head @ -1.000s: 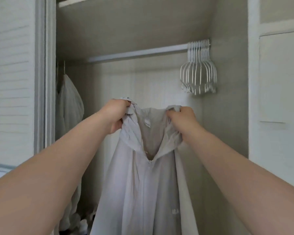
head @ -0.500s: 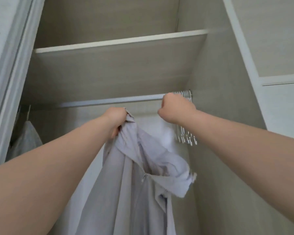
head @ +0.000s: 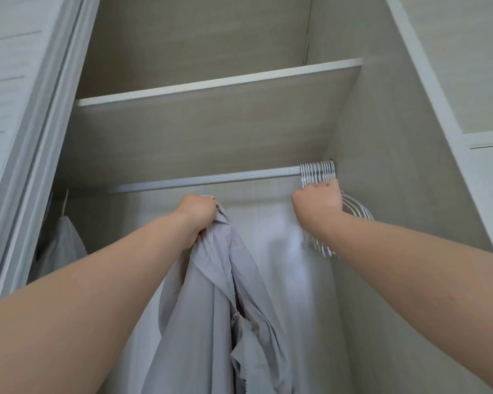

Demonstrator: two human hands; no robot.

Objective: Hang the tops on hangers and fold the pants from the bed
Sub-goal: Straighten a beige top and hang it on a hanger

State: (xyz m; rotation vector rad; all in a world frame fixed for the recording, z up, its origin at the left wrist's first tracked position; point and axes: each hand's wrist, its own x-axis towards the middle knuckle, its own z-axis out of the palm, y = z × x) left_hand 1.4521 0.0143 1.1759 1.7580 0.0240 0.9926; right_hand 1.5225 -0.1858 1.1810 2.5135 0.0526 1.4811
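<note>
Pale wood-grain panels line an open wardrobe (head: 382, 132), where a shelf (head: 211, 86) is fixed above a metal rail (head: 205, 179). At the rail's right end a tight bunch of white hangers (head: 318, 170) is hung, and at the far left a pale garment (head: 63, 245) is seen hanging. The right hand (head: 318, 204) is raised to the necks of the bunch, just under the hooks, with its fingers curled into a fist around them; whether one hanger or several are enclosed cannot be told. A light grey zip jacket (head: 211, 308) is held up below the rail by the left hand (head: 197, 214), whose fingers are clamped on the bunched collar, while the rest of the jacket is left to hang with the zip partly undone.

One hanger is judged to be wanted. Because the hooks are packed so closely, neighbours could be dragged off together, or snagged on the rail, if the pull is made sideways. The jacket is carried by a single grip on gathered fabric, so it could be let slip if attention is given wholly to the hangers.
</note>
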